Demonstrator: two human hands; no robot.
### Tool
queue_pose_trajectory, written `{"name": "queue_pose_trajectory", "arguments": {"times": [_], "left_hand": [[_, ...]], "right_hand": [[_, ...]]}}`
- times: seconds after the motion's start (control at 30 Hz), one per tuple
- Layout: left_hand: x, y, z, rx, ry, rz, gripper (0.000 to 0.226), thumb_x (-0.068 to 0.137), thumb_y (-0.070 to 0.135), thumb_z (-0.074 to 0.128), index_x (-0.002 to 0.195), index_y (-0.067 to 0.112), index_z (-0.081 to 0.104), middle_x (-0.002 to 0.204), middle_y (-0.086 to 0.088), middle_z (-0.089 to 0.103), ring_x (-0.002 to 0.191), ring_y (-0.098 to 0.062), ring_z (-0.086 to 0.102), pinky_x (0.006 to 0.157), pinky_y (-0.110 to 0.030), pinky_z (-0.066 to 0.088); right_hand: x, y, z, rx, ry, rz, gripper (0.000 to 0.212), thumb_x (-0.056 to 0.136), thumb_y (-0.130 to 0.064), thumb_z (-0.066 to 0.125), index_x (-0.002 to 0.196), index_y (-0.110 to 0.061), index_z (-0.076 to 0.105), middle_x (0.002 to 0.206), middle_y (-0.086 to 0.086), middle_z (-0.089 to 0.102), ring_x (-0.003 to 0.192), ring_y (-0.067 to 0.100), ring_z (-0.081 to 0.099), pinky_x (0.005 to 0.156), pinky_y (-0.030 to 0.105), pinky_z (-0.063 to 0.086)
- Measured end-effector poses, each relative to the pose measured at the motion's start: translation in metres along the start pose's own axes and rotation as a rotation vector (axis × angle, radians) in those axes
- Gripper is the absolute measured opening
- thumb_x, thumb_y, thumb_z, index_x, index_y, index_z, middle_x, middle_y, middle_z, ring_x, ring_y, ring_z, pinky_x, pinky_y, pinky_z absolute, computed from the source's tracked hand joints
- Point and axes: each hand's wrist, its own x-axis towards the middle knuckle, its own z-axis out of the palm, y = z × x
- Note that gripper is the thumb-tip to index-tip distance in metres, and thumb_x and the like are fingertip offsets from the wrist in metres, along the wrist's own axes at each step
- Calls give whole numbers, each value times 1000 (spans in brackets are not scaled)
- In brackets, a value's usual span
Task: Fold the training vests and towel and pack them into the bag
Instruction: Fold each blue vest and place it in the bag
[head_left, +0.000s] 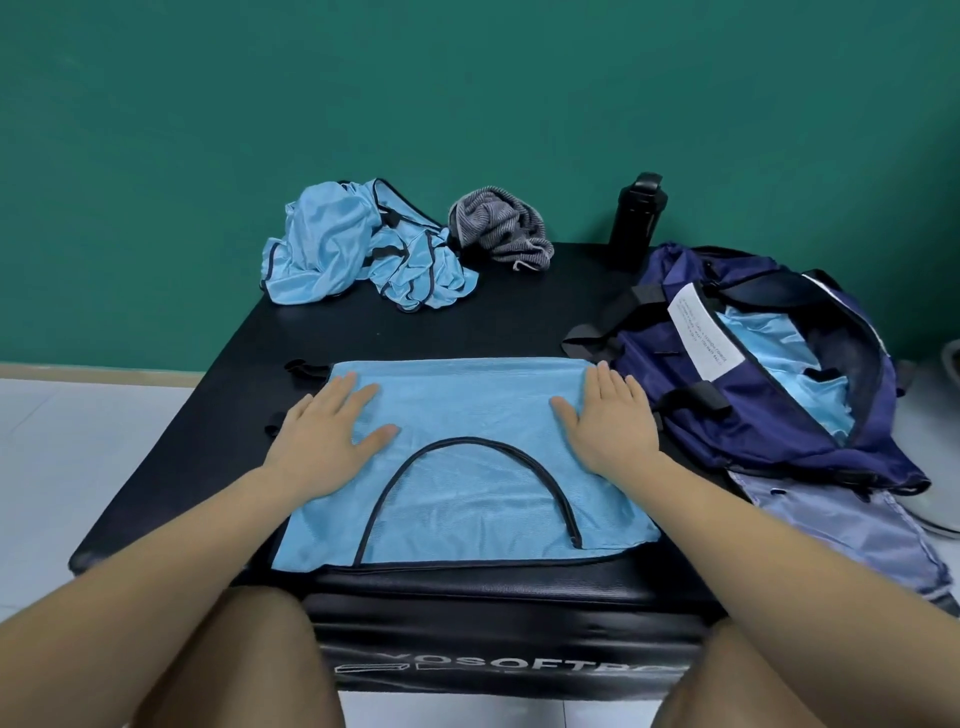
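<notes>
We see the flat vest (467, 410) as thin light-blue mesh cloth, finely pitted and matt, with a smooth dark binding along its neckline. The crumpled vests (332, 249) are the same cloth, with a faint sheen on their folds. The towel (498, 223) looks soft and ribbed, a grey striped knit. The bag (727, 415) is navy woven synthetic cloth, slightly shiny, with matt black webbing straps (691, 397) and a white label (701, 332) of paper or stiff cloth; we cannot tell which. The bottle (636, 218) looks like dark, dully glossy plastic. The bench (493, 322) is black padded vinyl, finely ribbed and semi-glossy.
</notes>
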Motion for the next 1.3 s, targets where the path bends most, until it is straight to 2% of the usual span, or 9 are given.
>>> {"name": "queue_pose_trajectory", "arguments": {"times": [0.17, 0.3, 0.37, 0.43, 0.57, 0.77, 1.0, 1.17, 1.3], "left_hand": [[0, -9, -6, -24, 2, 8, 79, 99, 83, 25, 164, 38, 30, 175, 9, 18, 163, -12, 9, 132, -48, 14], [4, -14, -24, -146, 72, -2, 45, 107, 56, 48, 144, 32, 56, 153, 8, 50, 142, -20, 46, 117, -50, 33], [9, -18, -31, -180, 140, -11, 25, 105, 38, 59, 129, 31, 66, 134, 9, 58, 126, -22, 54, 107, -49, 40], [17, -25, -35, -209, 193, -39, 16, 101, 27, 63, 114, 34, 69, 112, 13, 61, 108, -20, 58, 98, -48, 47], [36, -30, -44, -302, 242, -94, 19, 98, 19, 59, 104, 33, 70, 96, 12, 64, 84, -8, 61, 87, -43, 57], [66, -36, -47, -228, 170, -38, 22, 95, 26, 72, 117, 27, 69, 111, 2, 52, 102, -19, 58, 97, -45, 53], [86, -36, -55, -39, -26, -70, 34, 103, 39, 63, 135, 29, 62, 136, -7, 50, 128, -33, 47, 102, -48, 46], [90, -42, -54, -31, -79, -85, 18, 102, 37, 65, 119, 32, 65, 122, -4, 53, 122, -31, 51, 99, -49, 48], [92, -43, -52, -50, -77, -108, 14, 99, 34, 68, 109, 30, 58, 114, 0, 51, 117, -29, 52, 98, -48, 48]], "right_hand": [[-4, 1, -5, 1, 28, -44, 86, 106, -67, 2, 169, -8, 4, 178, 9, 5, 164, 24, 2, 133, 45, -1], [-30, -4, -11, 43, 161, -167, 76, 110, -58, 17, 166, -8, 29, 174, 11, 24, 162, 27, 18, 132, 48, 8], [-48, -20, -17, 95, 228, -250, 60, 109, -48, 38, 152, -9, 50, 164, 17, 42, 152, 34, 38, 126, 50, 25], [-68, -49, -26, 194, 292, -339, 49, 104, -44, 43, 135, -11, 63, 147, 14, 55, 132, 37, 53, 112, 50, 40], [-113, -122, -43, 335, 221, -508, 42, 101, -46, 40, 122, -19, 64, 119, 0, 54, 107, 25, 50, 96, 42, 43], [-146, -214, -37, 402, 152, -678, 32, 98, -45, 55, 109, -16, 62, 106, 4, 52, 100, 28, 47, 90, 43, 43], [-155, -264, -30, 413, 83, -723, 30, 87, -37, 73, 101, -13, 62, 97, 10, 53, 93, 33, 52, 80, 46, 45], [-151, -273, -29, 363, 59, -727, 40, 84, -40, 81, 104, -12, 59, 97, 12, 59, 89, 34, 57, 76, 44, 43], [-152, -276, -34, 255, 62, -747, 37, 84, -22, 80, 111, -11, 57, 103, 13, 59, 94, 36, 59, 73, 41, 35]]}}
